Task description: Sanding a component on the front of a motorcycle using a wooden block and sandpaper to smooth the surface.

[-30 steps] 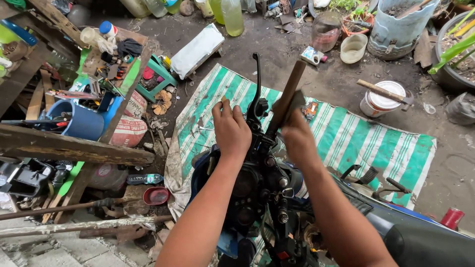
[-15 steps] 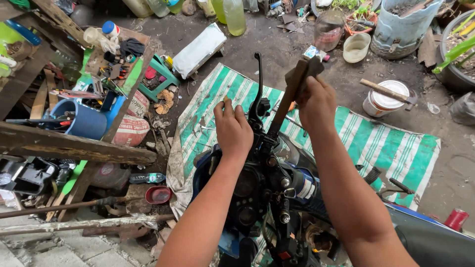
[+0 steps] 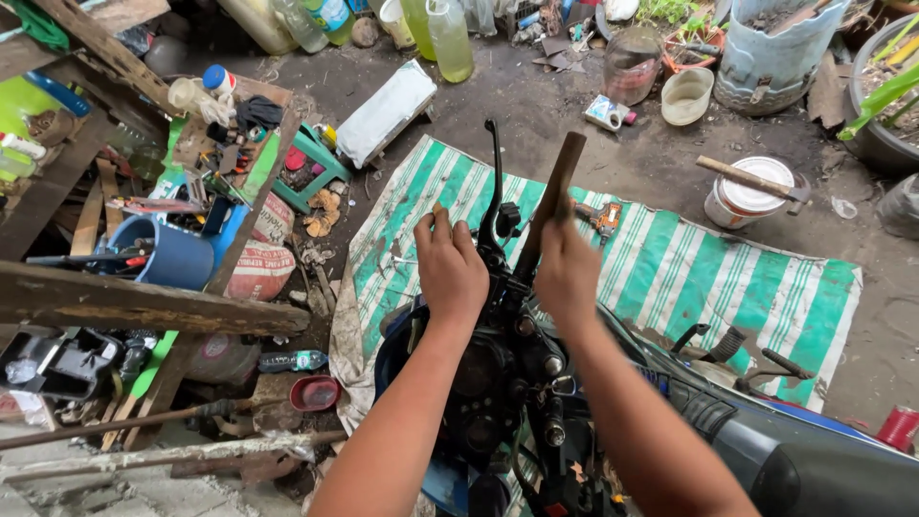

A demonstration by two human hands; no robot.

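A dark motorcycle (image 3: 517, 383) stands below me on a green-and-white striped tarp (image 3: 689, 278). My left hand (image 3: 450, 268) is closed around the left end of its handlebar, and a small pale piece shows above the fingers. The black lever (image 3: 493, 182) sticks upward between my hands. My right hand (image 3: 567, 273) grips a brown wooden handle (image 3: 555, 187) that points up and away from me. Its lower end is hidden behind the hand, close to the handlebar clamp.
A hammer (image 3: 751, 180) lies across a white bucket at right. A blue bucket (image 3: 168, 254), wooden planks (image 3: 115, 302), a green stool (image 3: 321, 163) and scattered tools crowd the left. Bottles (image 3: 450, 38) and pots line the far side, and a red cup (image 3: 898, 426) stands at lower right.
My right hand rose with the wooden handle half a second ago and has now come back down near the handlebar. My left hand has stayed on the handlebar.
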